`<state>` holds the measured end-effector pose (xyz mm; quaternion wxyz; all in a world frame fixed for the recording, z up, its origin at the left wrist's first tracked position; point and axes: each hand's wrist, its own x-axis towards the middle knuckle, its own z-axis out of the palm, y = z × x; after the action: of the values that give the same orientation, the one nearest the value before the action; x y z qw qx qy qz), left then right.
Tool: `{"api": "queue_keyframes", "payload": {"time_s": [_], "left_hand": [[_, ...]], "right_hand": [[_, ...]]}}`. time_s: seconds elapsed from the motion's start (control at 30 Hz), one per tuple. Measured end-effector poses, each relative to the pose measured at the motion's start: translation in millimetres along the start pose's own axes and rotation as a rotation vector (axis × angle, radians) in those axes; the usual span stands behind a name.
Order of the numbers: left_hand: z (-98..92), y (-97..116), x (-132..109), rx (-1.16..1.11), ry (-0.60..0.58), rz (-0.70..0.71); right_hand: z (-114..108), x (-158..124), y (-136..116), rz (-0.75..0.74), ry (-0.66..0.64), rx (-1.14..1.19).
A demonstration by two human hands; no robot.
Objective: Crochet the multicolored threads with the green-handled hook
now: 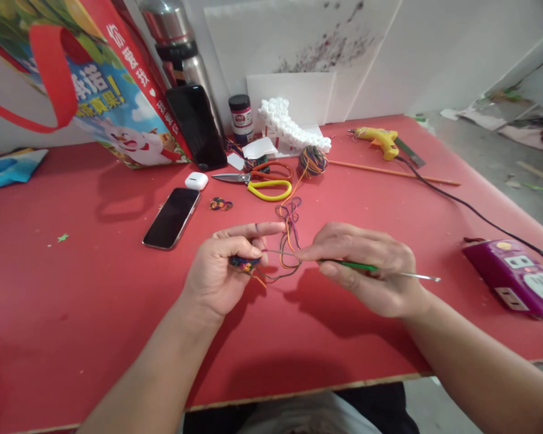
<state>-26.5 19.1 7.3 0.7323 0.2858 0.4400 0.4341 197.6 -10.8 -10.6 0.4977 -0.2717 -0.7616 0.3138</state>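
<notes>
Crocheted piece (244, 264), small, multicoloured, mostly dark blue: in the left hand (226, 262), above the desk (95, 313), pinched between thumb and fingers; index finger extended, yarn wound round it. Crochet hook (355, 264), 1, green grip: in the right hand (371, 268), fingers closed on it, metal end jutting out past the hand. Thin grey line between the hands: perhaps hook shaft, perhaps yarn; too fine to tell. Yarn strands (289, 220), looped loosely on the desk, leading to 1 yarn ball (312, 161). Scissors (269, 190), 1 pair, red and yellow handles, just left of the ball. Crocheted scrap (221, 205), 1, near the scissors. Phones, 2: flat phone (172, 218); propped phone (198, 126). Glue gun (377, 140), yellow, 1, near an orange rod (389, 170). Purple socket block (511, 277), 1, at right.
</notes>
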Motion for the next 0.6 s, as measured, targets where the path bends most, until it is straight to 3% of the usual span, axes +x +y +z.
{"api": "queue_keyframes", "payload": {"time_s": [0.2,0.33,0.43,0.6], "left_hand": [[4.4,-1,-4,0.008,-0.12,-0.006],[9.7,-8,-7,0.036,-0.092,0.114],[10.5,-13,-7,0.08,-0.074,0.203],[11.0,-15,-7,0.112,-0.078,0.231]], "right_hand": [[7,-6,7,0.204,0.107,0.291],[19,-11,10,0.407,0.264,0.403],[23,-12,12,0.443,0.324,0.458],[23,-9,20,0.47,0.33,0.563]]}}
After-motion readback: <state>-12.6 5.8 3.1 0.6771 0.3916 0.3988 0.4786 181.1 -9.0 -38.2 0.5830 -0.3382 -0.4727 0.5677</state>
